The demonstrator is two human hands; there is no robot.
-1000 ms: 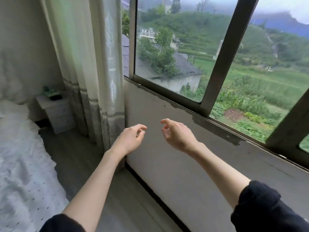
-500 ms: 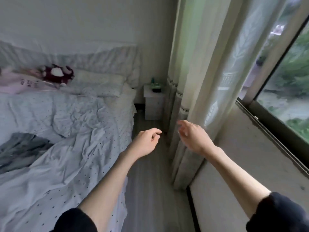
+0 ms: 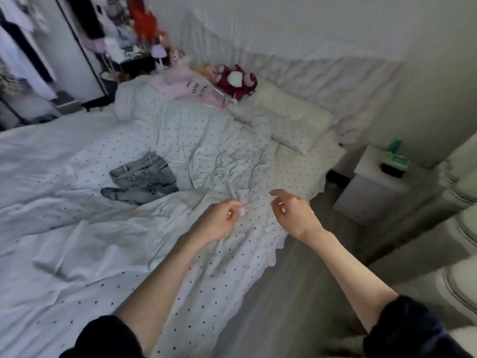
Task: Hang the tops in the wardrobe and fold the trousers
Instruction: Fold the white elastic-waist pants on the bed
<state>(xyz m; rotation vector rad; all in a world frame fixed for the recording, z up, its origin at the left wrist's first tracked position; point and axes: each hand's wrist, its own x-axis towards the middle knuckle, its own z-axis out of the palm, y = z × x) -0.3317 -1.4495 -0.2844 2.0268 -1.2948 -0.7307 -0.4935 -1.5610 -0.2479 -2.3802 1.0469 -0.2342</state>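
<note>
Grey trousers (image 3: 143, 180) lie crumpled on the dotted white bed cover (image 3: 129, 254), left of centre. A pink top (image 3: 191, 87) with dark lettering lies near the pillows at the bed's head. My left hand (image 3: 219, 222) hovers over the bed's right side with loosely curled fingers, holding nothing. My right hand (image 3: 291, 213) hangs beside it, over the bed's edge, fingers relaxed and empty. Both hands are well to the right of the trousers. Hanging clothes (image 3: 23, 47) show at the far left on a dark rail.
A red and white plush toy (image 3: 236, 81) sits by a pillow (image 3: 281, 120). A white bedside table (image 3: 374, 184) with a green box stands to the right. Curtains (image 3: 462, 202) hang at the right edge. A strip of grey floor (image 3: 296, 293) runs between bed and curtains.
The view has swung left from the window and curtain to the bed. The trousers, pink top and hanging clothes have come into view. Both hands stay raised and empty.
</note>
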